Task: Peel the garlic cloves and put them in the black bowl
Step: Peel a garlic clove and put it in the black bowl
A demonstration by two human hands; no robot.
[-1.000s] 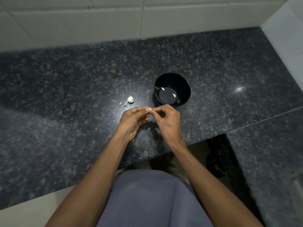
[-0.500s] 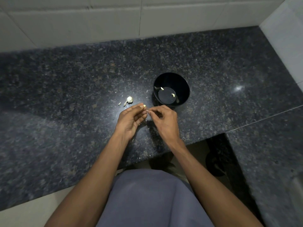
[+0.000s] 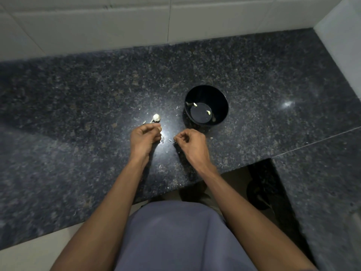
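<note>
Counter [image 3: 78, 106]: polished dark granite, speckled grey and brown, with a bright glare spot between my hands and a seam on the right.

Black bowl [image 3: 222, 100]: round, glossy, deep-walled, standing just beyond my right hand. Two peeled cloves [image 3: 208, 112] lie pale and curved on its flat bottom; further pale marks by the wall may be reflections.

Garlic piece [image 3: 156, 117]: white, lumpy, papery, on the counter just beyond my left hand, with a small skin scrap beside it.

Skin flakes [image 3: 163, 139]: thin, pale, scattered between and around my hands.

My left hand [image 3: 145, 136]: fingers curled inward; whether they hold a clove is hidden, so I cannot tell.

My right hand [image 3: 192, 141]: fingertips pinched together; anything between them is too small to make out.

Wall [image 3: 97, 22]: matte white tiles, grey grout.
</note>
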